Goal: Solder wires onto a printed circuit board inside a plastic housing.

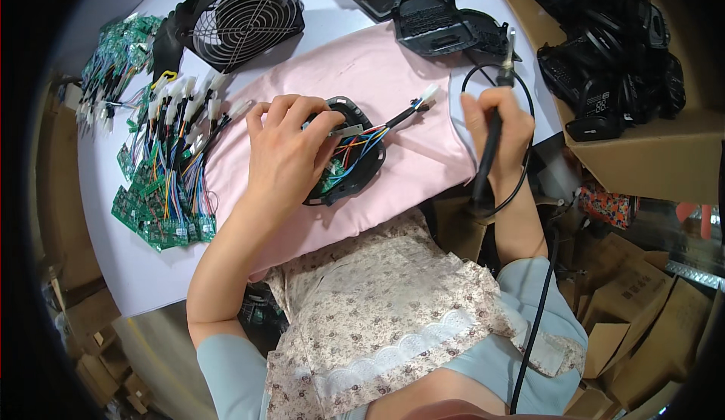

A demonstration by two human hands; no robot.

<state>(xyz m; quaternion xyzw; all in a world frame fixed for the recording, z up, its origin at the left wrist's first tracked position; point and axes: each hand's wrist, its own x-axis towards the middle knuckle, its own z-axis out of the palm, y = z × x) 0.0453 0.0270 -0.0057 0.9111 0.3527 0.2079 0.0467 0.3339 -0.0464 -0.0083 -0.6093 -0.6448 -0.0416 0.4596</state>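
Note:
My left hand [288, 144] is closed on a black plastic housing [368, 169] lying on a pink cloth [302, 223], its fingers curled over the near-left part. Inside the housing sit a green circuit board [330, 180] and a small metal strip [349, 131] beside my fingertips. Coloured wires [370, 139] run from the housing to a white connector [429, 94] on the cloth. Raised to the right, my right hand [500, 129] grips a black corded soldering iron [492, 144]. Its metal end points away from me, apart from the housing; its lower end is blurred.
Green boards with wires [162, 201] are piled at left, with another heap [117, 57] behind. A black fan [245, 23] stands at the back. Black housings [434, 23] lie at the far edge; a cardboard box [642, 167] of black units is at right. A cord [540, 322] hangs beside my right arm.

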